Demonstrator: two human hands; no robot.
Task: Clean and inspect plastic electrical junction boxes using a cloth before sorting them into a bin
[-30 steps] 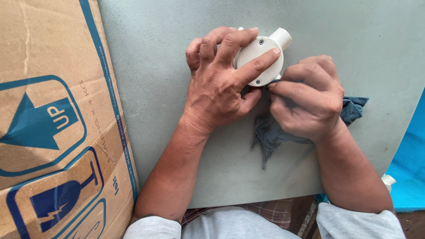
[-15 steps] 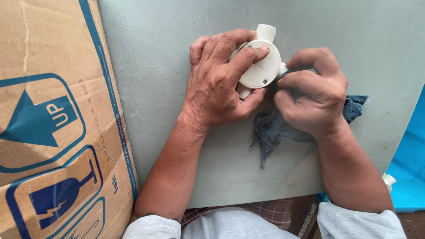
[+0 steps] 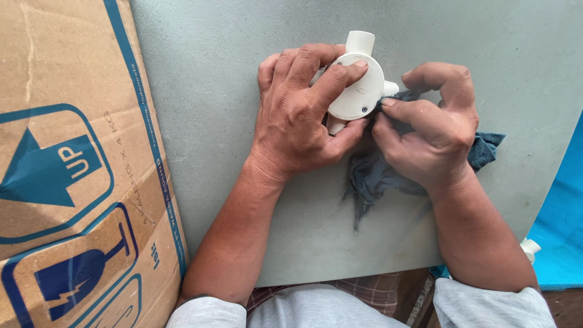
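White round junction box (image 3: 358, 85), upper centre of frame: gripped by left hand (image 3: 300, 112), fingers curled over its lid. Right hand (image 3: 434, 130): fingers pinched on blue-grey rag (image 3: 373, 173), pressed to box's right edge. Grey table (image 3: 231, 91); cardboard carton (image 3: 67, 164) at left.

Bare left hand (image 3: 297, 118) and right hand (image 3: 428, 133), forearms uncovered. Light grey sleeves (image 3: 209, 313) pushed up near the elbows, one each side. Strip of reddish plaid cloth (image 3: 364, 285) between them at the lap.

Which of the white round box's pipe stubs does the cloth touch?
The right stub, beside the right hand pressing the grey cloth; the top stub stands bare.
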